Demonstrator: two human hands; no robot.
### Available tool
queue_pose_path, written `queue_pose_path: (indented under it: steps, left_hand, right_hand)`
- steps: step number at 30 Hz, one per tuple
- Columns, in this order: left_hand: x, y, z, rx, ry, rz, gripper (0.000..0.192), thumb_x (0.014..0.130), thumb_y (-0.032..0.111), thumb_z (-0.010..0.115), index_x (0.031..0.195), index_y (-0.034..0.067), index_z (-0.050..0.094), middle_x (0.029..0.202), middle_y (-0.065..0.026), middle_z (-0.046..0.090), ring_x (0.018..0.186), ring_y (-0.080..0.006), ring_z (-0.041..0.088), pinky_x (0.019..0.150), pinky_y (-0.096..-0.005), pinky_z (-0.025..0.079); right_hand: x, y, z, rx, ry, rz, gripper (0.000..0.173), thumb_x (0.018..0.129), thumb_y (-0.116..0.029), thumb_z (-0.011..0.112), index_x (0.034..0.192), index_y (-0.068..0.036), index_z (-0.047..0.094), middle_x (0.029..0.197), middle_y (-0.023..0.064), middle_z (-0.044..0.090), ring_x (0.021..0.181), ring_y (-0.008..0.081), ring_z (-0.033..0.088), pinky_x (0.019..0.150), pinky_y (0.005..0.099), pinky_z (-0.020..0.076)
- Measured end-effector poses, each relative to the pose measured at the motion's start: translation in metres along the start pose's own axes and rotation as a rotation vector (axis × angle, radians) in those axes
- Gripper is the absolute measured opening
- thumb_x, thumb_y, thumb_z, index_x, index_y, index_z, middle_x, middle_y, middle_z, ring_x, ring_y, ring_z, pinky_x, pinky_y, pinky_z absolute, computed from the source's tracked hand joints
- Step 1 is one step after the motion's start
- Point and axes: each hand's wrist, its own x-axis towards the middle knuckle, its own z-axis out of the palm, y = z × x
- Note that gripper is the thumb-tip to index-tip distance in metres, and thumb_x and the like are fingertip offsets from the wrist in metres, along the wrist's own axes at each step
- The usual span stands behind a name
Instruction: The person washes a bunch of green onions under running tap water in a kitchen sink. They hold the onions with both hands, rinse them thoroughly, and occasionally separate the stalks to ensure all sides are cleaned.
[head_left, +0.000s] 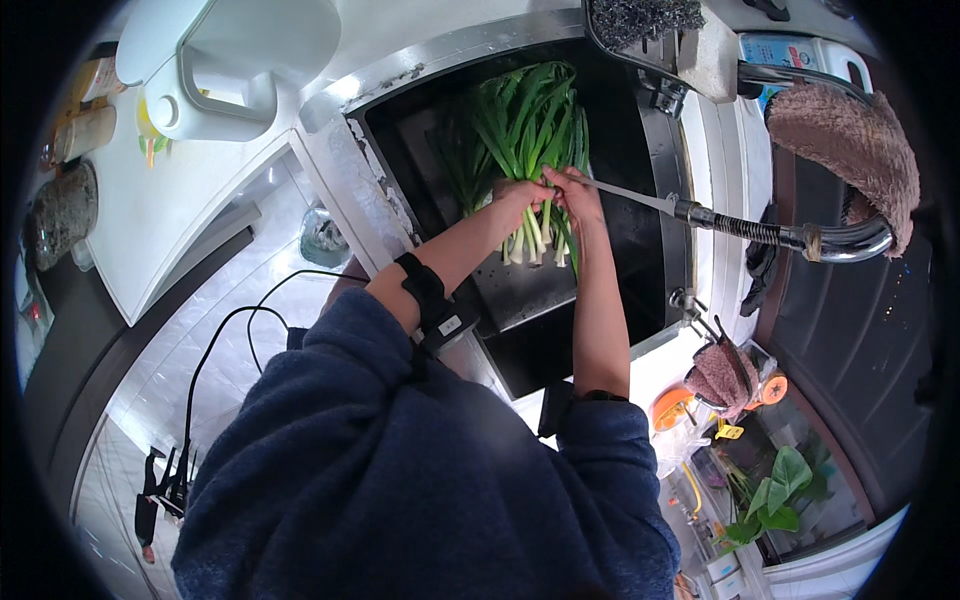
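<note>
A bunch of green leafy stalks with white ends, like green onions or garlic greens (529, 120), lies over a dark sink (622, 142). My left hand (521, 196) is closed around stalks near their pale lower part. Beside it, my right hand (576, 193) pinches stalks between thumb and fingers. Water streams from the faucet spout (697, 216) onto or just beside my right hand. More greens (454, 157) lie to the left in the sink, in shadow. The white ends point towards me, above a wet metallic surface (517, 289).
A white plastic jug (225, 67) stands on the counter at upper left. A rack with a scouring pad (645, 19) and a sponge (709, 56) borders the sink at upper right. A brown cloth (847, 142) hangs over the faucet pipe. An orange bowl (673, 409) is at lower right.
</note>
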Motion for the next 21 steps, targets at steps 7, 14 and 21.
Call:
queue_pose_path:
  steps: [7, 14, 21]
  left_hand:
    - [0.011, -0.015, -0.005, -0.031, 0.079, -0.012, 0.017, 0.060, -0.002, 0.069, 0.068, 0.007, 0.057, 0.068, -0.0005, 0.058, 0.059, -0.0110, 0.052, 0.047, -0.0254, 0.036]
    - [0.001, -0.013, -0.013, 0.026, 0.067, 0.084, 0.018, 0.062, 0.001, 0.068, 0.076, 0.008, 0.059, 0.075, -0.0003, 0.059, 0.064, -0.0118, 0.054, 0.051, -0.0256, 0.039]
    - [0.009, -0.012, -0.006, -0.030, 0.096, 0.063, 0.017, 0.067, 0.009, 0.070, 0.080, 0.006, 0.059, 0.072, -0.0021, 0.058, 0.057, -0.0113, 0.053, 0.046, -0.0225, 0.039]
  right_hand:
    - [0.000, 0.005, -0.016, -0.026, 0.067, 0.031, 0.022, 0.082, -0.017, 0.050, 0.098, -0.002, 0.052, 0.074, 0.0040, 0.057, 0.058, 0.0091, 0.051, 0.047, 0.0198, 0.0383]
    - [-0.002, 0.001, -0.013, -0.038, 0.015, 0.045, 0.023, 0.082, -0.016, 0.049, 0.100, -0.001, 0.049, 0.081, 0.0071, 0.058, 0.062, 0.0106, 0.054, 0.048, 0.0205, 0.0371]
    - [-0.004, 0.013, -0.015, -0.148, 0.046, -0.155, 0.014, 0.077, -0.011, 0.054, 0.087, -0.002, 0.056, 0.080, 0.0037, 0.058, 0.068, 0.0095, 0.055, 0.052, 0.0206, 0.0380]
